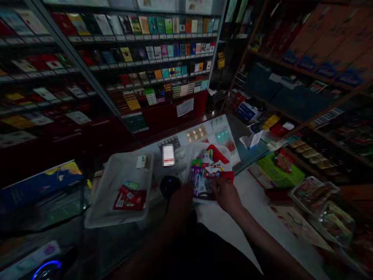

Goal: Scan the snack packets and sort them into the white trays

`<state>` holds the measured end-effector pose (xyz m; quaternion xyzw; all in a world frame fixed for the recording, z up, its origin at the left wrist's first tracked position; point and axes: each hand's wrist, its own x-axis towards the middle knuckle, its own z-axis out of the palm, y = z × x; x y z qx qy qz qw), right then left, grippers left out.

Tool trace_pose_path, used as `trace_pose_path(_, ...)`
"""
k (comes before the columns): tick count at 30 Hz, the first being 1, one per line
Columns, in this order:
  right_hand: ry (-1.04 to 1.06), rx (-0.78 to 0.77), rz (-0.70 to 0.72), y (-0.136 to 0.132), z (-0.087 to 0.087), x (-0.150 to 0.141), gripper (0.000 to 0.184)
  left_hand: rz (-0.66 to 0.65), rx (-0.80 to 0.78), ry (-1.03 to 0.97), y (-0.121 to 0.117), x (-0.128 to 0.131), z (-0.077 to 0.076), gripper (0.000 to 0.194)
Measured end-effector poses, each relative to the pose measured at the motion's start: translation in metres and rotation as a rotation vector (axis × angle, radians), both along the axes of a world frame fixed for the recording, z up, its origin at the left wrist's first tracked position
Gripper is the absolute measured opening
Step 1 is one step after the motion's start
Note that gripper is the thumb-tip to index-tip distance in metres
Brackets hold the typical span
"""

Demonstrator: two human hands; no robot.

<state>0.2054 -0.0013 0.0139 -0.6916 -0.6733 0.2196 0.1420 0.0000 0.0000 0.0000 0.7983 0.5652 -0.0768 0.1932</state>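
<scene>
Seen from the head camera, the right hand [225,194] lies on heaped snack packets [205,175], its grip unclear, in one of two white plastic trays [208,146]. The left hand [180,202], too dark to read, is just beside a black round object [169,186]. The other tray [116,221] holds three packages [129,198].

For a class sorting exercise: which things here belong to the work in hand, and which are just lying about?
Belonging: left hand, right hand, tray of mixed packets, second plastic tray.
Lying about: black round object, shelved packs, green board.
</scene>
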Motion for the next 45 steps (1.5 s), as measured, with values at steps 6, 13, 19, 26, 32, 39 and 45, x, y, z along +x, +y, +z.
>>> trace_pose_path(6,0.100,0.036,-0.051,-0.008,0.000,-0.011,0.009,0.030,0.047,0.018,0.007,-0.007,0.011,0.027)
trace_pose_path(13,0.230,0.111,-0.164,-0.016,-0.005,-0.025,0.010,0.160,0.143,-0.149,-0.002,-0.032,0.059,0.015)
trace_pose_path(19,0.674,0.101,-0.286,-0.026,0.000,-0.048,0.035,0.325,0.083,-0.634,-0.017,-0.077,0.076,0.010)
trace_pose_path(26,1.022,0.069,-0.437,-0.028,0.005,-0.070,0.042,0.536,-0.229,-1.013,-0.004,-0.116,0.063,0.020)
trace_pose_path(32,1.152,0.005,-0.431,-0.015,0.011,-0.078,0.033,0.517,-0.219,-1.072,0.013,-0.133,0.054,0.023)
trace_pose_path(39,1.094,0.055,-0.310,0.011,0.008,-0.087,0.029,0.558,-0.064,-1.085,0.041,-0.149,0.046,0.024)
trace_pose_path(45,0.963,0.067,-0.206,0.030,0.003,-0.099,0.022,0.531,0.024,-1.057,0.062,-0.171,0.036,0.029)
